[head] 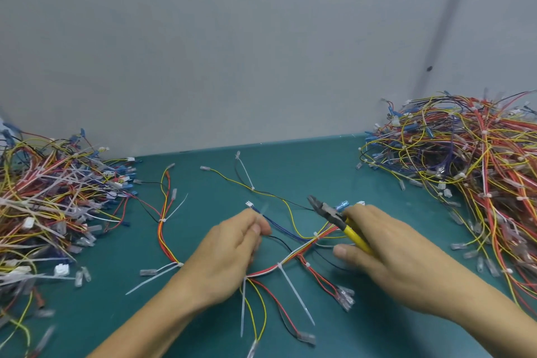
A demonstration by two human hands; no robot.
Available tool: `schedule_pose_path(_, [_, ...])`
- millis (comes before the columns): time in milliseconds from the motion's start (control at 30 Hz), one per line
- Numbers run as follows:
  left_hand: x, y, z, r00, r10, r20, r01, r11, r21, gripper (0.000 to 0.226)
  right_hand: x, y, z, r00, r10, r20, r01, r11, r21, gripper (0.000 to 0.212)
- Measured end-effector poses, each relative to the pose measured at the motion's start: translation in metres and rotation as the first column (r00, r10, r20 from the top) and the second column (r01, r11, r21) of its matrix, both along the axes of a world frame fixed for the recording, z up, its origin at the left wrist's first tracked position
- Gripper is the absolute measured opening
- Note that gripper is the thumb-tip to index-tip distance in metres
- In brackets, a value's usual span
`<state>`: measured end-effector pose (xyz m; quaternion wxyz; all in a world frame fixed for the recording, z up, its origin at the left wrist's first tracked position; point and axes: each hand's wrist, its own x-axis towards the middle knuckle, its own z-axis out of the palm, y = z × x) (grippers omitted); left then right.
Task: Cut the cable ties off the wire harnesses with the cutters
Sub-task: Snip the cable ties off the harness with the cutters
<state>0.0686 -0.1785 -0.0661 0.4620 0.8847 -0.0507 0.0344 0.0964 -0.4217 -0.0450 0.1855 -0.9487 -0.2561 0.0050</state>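
Observation:
A wire harness [293, 256] of red, yellow, white and black wires lies spread on the green table, bound by several white cable ties [296, 293]. My left hand [229, 247] pinches a blurred white cable tie [263, 209] at its fingertips, above the harness. My right hand [386, 253] grips the yellow handles of the cutters [328, 211]. Their dark jaws point up and left, just right of the left hand, over a black wire.
A big heap of tied harnesses [465, 166] fills the right side of the table. Another heap of wires and loose ties [49, 197] lies at the left. A grey wall [261, 52] stands behind the green table [377, 337].

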Motion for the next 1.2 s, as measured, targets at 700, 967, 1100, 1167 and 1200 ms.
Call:
schedule_pose_path(700, [-0.008, -0.007, -0.017, 0.996, -0.021, 0.089, 0.001, 0.976, 0.220, 0.017, 0.009, 0.015, -0.006, 0.958, 0.161, 0.239, -0.061, 0.924, -0.377, 0.029])
schedule_pose_path(967, [-0.002, -0.001, -0.015, 0.998, -0.056, 0.015, 0.053, 0.980, 0.194, 0.013, 0.007, 0.019, -0.008, 0.937, 0.263, 0.229, -0.144, 0.889, -0.434, 0.025])
schedule_pose_path(1100, [-0.002, 0.001, -0.016, 0.996, -0.076, 0.043, 0.066, 0.978, 0.196, 0.015, 0.007, 0.021, -0.007, 0.941, 0.272, 0.199, -0.168, 0.890, -0.423, 0.021])
schedule_pose_path(1167, [-0.002, 0.001, -0.016, 0.996, -0.081, 0.044, 0.071, 0.979, 0.193, 0.015, 0.007, 0.022, -0.008, 0.945, 0.269, 0.187, -0.170, 0.892, -0.419, 0.018])
schedule_pose_path(1200, [-0.002, 0.002, -0.016, 0.996, -0.080, 0.043, 0.071, 0.979, 0.190, 0.015, 0.007, 0.022, -0.008, 0.948, 0.261, 0.180, -0.168, 0.894, -0.415, 0.017])
